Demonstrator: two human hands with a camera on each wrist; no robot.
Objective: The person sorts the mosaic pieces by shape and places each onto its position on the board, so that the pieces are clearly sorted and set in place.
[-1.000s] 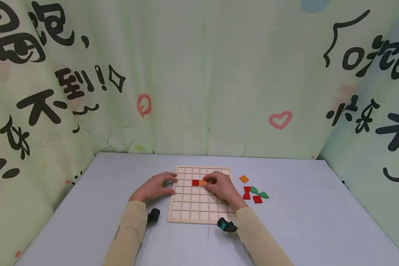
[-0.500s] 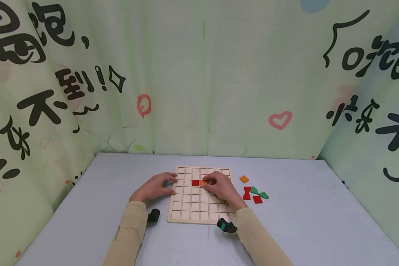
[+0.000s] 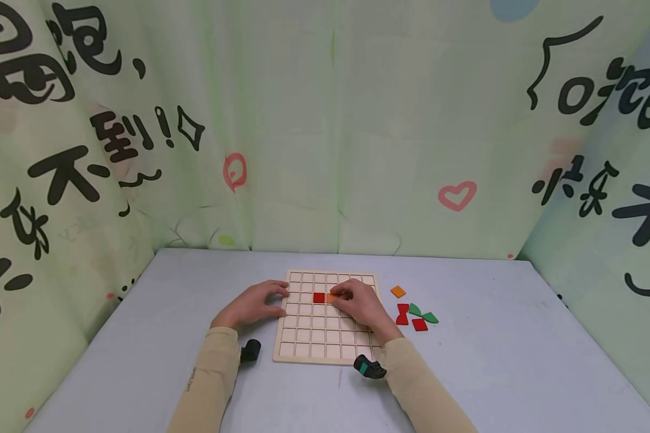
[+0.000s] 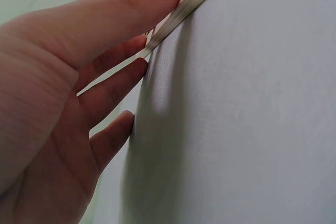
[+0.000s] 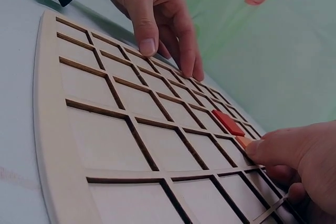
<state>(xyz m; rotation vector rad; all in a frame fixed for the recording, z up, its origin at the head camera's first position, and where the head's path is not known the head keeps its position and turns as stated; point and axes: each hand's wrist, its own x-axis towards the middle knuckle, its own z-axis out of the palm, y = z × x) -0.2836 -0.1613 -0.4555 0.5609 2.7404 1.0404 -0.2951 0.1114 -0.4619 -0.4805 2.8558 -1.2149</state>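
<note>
Nearest, we see 1 red tile (image 3: 419, 325), 2 green pieces (image 3: 430, 317) and 1 red bow shape (image 3: 402, 314) loose beside the board (image 3: 314, 361), unplaced. Our left hand (image 3: 257, 302) rests, fingers relaxed, on its left edge; our right hand (image 3: 360, 302) pinches 1 orange tile (image 3: 330, 298) beside 1 placed red square (image 3: 318, 297). Farther, 1 orange diamond (image 3: 398, 291) lies loose.

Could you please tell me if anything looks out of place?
Nothing stands out: the red square sits straight on the grid board, the right hand holds the neighbouring orange piece, and loose pieces lie nearby.
</note>
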